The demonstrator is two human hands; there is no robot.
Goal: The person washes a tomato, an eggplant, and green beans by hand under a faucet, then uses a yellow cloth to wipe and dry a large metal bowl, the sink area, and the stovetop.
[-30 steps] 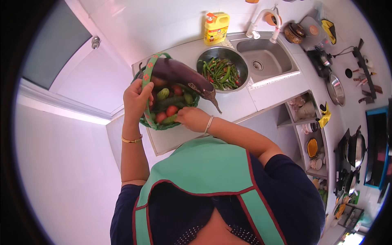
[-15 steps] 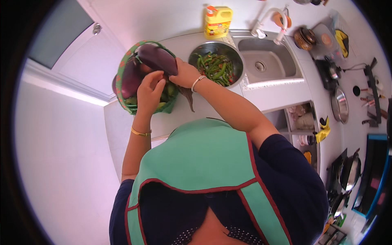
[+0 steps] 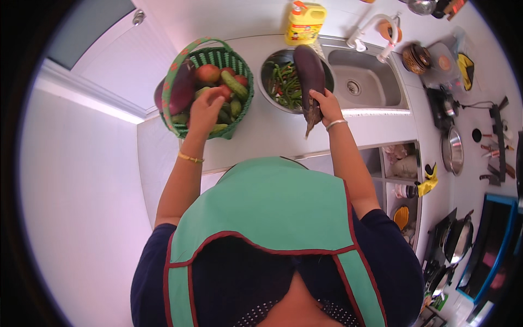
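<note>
In my right hand (image 3: 326, 107) is a long dark purple eggplant (image 3: 310, 68), gripped near its stem end. Its body slants over the steel bowl (image 3: 262, 90), which holds green and red chili peppers (image 3: 284, 86). My left hand (image 3: 205, 111) is over the green woven basket (image 3: 245, 57), fingers loosely bent and apart, with nothing visible in them. Beneath and around it lie red tomatoes (image 3: 207, 73) and green cucumbers (image 3: 234, 84). A second eggplant (image 3: 182, 91) leans against the basket's left side, partly under the handle.
Right of the bowl is a steel sink (image 3: 376, 87) with a white faucet (image 3: 370, 30). Behind the bowl stands a yellow jug (image 3: 305, 26). A lidded brown pot (image 3: 415, 58) is beyond the sink. Open shelves (image 3: 400, 163) sit below the white counter (image 3: 256, 136).
My right hand has carried the eggplant rightward from the basket to over the bowl. My left hand stays at the basket, whose tomatoes and cucumbers now show.
</note>
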